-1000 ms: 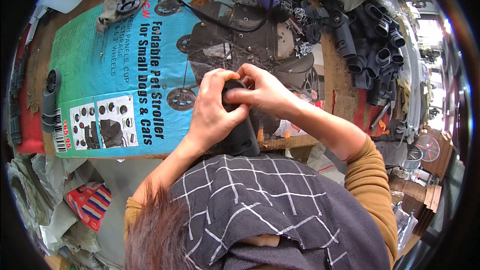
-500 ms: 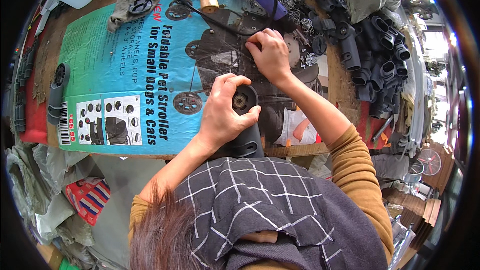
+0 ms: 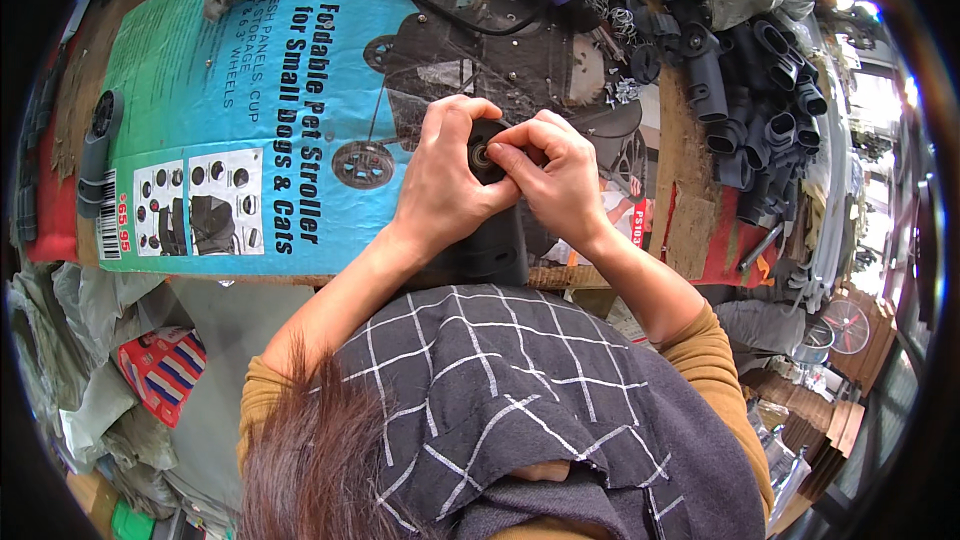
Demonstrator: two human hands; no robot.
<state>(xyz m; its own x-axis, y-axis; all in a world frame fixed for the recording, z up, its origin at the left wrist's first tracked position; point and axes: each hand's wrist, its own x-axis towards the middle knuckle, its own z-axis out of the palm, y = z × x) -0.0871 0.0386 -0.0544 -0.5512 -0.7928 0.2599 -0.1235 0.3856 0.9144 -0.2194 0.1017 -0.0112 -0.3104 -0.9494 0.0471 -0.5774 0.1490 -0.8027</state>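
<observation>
Both hands meet over a black plastic part (image 3: 492, 240) held at the near edge of the worktop (image 3: 690, 190), just above the person's checked grey garment (image 3: 520, 390). The left hand (image 3: 450, 180) is wrapped around the part's rounded upper end, thumb and fingers closed on it from the left. The right hand (image 3: 555, 175) presses in from the right, its fingertips (image 3: 505, 148) pinched at a small round hub on the face of that upper end. The two hands touch each other there.

The part is elongated. Its long axis runs roughly up and down in the view, the rounded end with the hub pointing away from the person and the wider lower end pointing back toward the body, where it passes over the worktop's edge. The hub faces up toward the camera.

Under the hands lies a flattened blue and green printed carton (image 3: 250, 110). To the right a heap of black plastic tubes (image 3: 760, 90) is piled. A black cable (image 3: 470, 25) loops across the carton's far side.
</observation>
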